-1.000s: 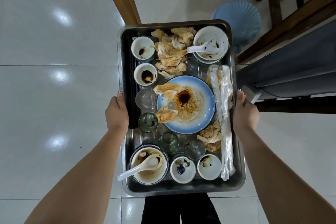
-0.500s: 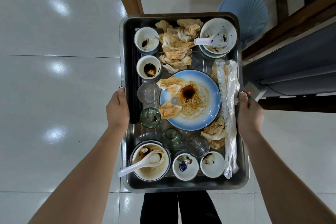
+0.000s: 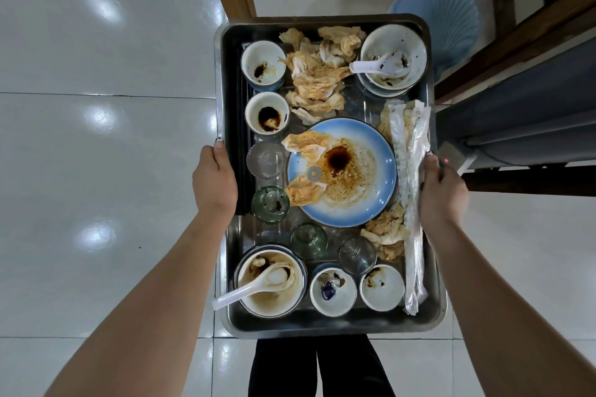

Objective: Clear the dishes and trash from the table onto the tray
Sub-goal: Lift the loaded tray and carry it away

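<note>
gripping the loaded tray [image 3: 322, 330] between left hand [image 3: 214, 180] and right hand [image 3: 443, 190], carried nearer the stool [image 3: 451, 16] beyond; clearing probably done.

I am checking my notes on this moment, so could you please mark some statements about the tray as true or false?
1. Both the left hand and the right hand grip the tray by its long sides. True.
2. The blue plate is clean. False: brown sauce stains it.
3. The near-left bowl holds a white spoon. True.
4. The tray rests on a table. False: it is held above the tiled floor.
</note>
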Tool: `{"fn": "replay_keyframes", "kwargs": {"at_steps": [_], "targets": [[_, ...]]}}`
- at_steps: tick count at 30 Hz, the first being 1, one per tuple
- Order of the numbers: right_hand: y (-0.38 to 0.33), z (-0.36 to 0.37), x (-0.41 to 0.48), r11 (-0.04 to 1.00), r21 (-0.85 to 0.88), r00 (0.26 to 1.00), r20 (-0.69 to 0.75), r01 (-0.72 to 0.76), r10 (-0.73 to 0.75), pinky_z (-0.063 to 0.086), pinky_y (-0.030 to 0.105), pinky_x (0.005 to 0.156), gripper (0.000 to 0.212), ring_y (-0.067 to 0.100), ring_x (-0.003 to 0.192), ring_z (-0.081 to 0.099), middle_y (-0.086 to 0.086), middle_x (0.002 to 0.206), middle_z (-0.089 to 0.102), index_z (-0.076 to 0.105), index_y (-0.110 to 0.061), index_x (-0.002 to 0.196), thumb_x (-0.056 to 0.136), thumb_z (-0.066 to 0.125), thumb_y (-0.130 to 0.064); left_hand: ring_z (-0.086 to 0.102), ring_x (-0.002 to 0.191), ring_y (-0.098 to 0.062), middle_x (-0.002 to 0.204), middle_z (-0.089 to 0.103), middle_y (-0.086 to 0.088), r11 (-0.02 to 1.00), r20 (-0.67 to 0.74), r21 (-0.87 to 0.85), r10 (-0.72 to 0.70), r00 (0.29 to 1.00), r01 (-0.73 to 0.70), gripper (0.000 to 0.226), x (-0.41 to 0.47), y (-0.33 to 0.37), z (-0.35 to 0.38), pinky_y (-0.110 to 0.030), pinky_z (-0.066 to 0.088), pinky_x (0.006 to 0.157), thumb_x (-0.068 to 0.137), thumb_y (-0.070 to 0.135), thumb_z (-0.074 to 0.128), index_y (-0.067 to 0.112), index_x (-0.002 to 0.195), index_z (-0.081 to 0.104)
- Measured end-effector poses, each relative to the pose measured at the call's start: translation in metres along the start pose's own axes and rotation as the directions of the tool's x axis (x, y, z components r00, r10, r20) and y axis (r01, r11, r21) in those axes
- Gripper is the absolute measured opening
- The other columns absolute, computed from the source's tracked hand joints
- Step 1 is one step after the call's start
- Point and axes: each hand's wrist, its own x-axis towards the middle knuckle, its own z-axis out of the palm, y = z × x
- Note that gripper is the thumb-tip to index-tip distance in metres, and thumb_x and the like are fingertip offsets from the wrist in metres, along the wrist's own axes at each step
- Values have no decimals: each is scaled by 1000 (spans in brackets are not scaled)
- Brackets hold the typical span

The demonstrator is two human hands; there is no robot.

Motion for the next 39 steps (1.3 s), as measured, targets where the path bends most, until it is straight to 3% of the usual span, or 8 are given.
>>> {"fn": "replay_keyframes", "kwargs": {"at_steps": [5,10,15,19,22,27,34,39], "targets": [[-1,-3,1,997,-63,998,-60,-36,32,22,32,57,49,24,72,44,11,78,51,55,-5,80,103,32,-41,36,56,-11,60,40,-1,1000,-25,19,-18,1000,18,49,-2,-2,1,-26,29,53,105,35,24,15,61,33],[1,-2,2,999,-8,995,-91,-34,33,26,24,48,50,24,68,45,11,71,51,54,-4,72,100,39,-43,36,57,-12,61,40,0,999,-29,36,24,999,-23,47,-1,-4,1,-32,25,59,105,35,26,15,63,34],[1,-4,1,999,18,995,-94,-38,40,26,29,48,51,23,63,42,3,57,42,50,-4,68,99,42,-43,40,65,-23,59,39,2,995,-86,71,70,994,-64,43,-1,-6,2,-30,27,62,105,32,27,7,73,42],[-1,-4,1,998,21,994,-89,-56,57,24,31,56,52,24,64,44,4,58,44,52,-4,69,99,42,-46,40,64,-25,58,38,2,991,-120,100,102,988,-90,42,0,-4,2,-27,20,58,105,29,29,6,74,45],[0,-6,0,997,18,994,-80,-72,73,24,32,50,50,22,63,44,4,60,46,53,-6,70,98,43,-46,41,65,-25,59,39,1,989,-123,115,105,987,-91,42,-1,-3,0,-28,21,58,105,30,30,7,74,45],[2,-15,-7,994,36,992,-71,-102,104,24,25,46,53,11,50,35,-1,54,40,38,-16,53,97,46,-45,38,62,-23,56,36,3,989,-119,116,107,987,-93,42,-10,2,-5,-30,23,59,105,29,32,8,71,41],[6,-41,-26,988,75,986,-89,-137,144,25,28,45,54,12,50,34,2,55,40,45,-7,60,97,46,-47,37,60,-24,55,35,2,985,-128,129,128,983,-111,44,-31,15,-18,-29,19,57,105,30,33,6,68,41],[-7,-71,-40,986,85,985,-85,-141,148,21,23,44,53,10,49,31,0,54,37,37,-15,54,98,46,-44,31,53,-17,55,35,2,983,-119,148,129,984,-111,47,-48,37,-35,-27,16,56,105,30,32,7,65,39]]}}
